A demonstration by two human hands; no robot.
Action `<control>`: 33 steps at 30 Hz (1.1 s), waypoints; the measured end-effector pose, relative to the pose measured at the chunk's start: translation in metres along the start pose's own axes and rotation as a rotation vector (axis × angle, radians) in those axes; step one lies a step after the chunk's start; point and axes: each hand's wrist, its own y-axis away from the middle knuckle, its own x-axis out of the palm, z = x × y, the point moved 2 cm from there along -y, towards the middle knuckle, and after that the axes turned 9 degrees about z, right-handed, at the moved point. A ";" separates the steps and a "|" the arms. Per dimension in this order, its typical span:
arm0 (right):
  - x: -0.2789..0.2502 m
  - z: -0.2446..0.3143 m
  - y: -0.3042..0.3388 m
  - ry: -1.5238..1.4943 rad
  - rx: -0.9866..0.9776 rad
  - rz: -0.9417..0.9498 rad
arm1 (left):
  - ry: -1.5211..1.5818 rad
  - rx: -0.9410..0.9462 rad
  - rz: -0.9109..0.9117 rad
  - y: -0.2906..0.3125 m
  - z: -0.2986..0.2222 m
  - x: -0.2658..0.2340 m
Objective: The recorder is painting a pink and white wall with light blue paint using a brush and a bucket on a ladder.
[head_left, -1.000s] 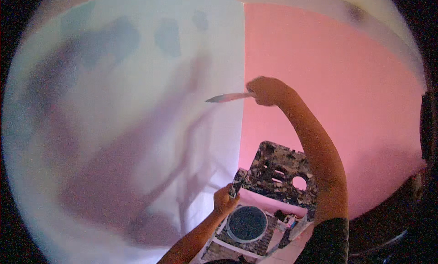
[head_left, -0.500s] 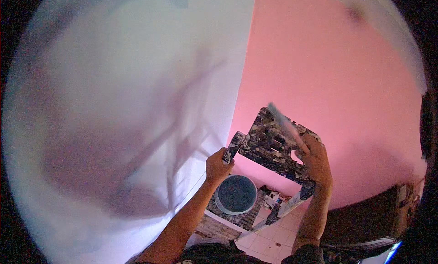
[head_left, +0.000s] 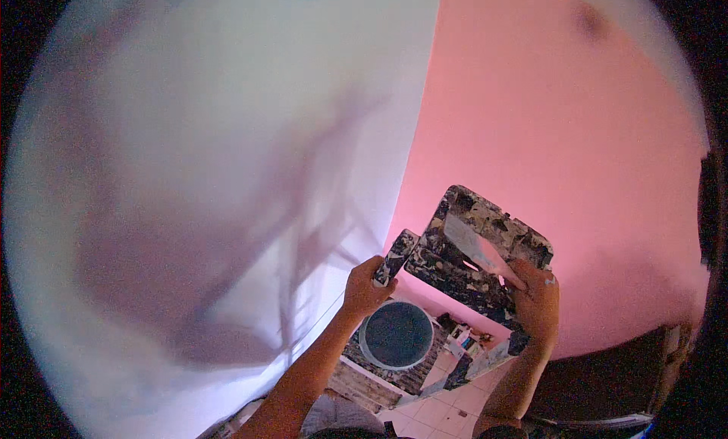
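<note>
A paint-splattered black ladder top (head_left: 455, 204) with cut-out holes stands in front of me. My left hand (head_left: 365, 290) is closed round a narrow, splattered black piece (head_left: 396, 255) at its left side. Over the right part of the top, my right hand (head_left: 537, 291) grips a flat tapering tool (head_left: 464, 234), its wide grey end pointing up and left. Pinkish colour shows nearer the fingers; whether it is a scraper or a brush I cannot tell. Below the ladder top, a pale round bucket (head_left: 363, 349) with a dark grey inside rests on a ribbed, stained surface.
A pale wall (head_left: 189, 98) with blurred shadows meets a pink wall (head_left: 546, 120) at a corner ahead. Small items (head_left: 464, 339) lie low beside the bucket. Light floor tiles (head_left: 425, 420) show below. A dark brown piece of furniture (head_left: 607, 382) stands lower right.
The ladder top, bucket and both hands sit slightly lower and further right in view. The tool's wide end has dropped from the top's far edge to lie over its surface.
</note>
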 end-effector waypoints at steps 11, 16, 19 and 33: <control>0.008 -0.013 0.002 -0.091 0.039 0.045 | -0.067 0.095 -0.100 0.000 0.003 -0.002; 0.006 -0.002 0.005 0.023 -0.039 -0.010 | -0.068 0.097 -0.085 0.001 -0.002 -0.006; 0.006 -0.006 0.007 0.035 0.004 0.044 | -0.094 0.126 -0.084 0.002 -0.007 -0.004; 0.010 0.013 0.001 -0.053 0.083 0.034 | -0.236 0.110 -0.106 0.004 -0.010 -0.010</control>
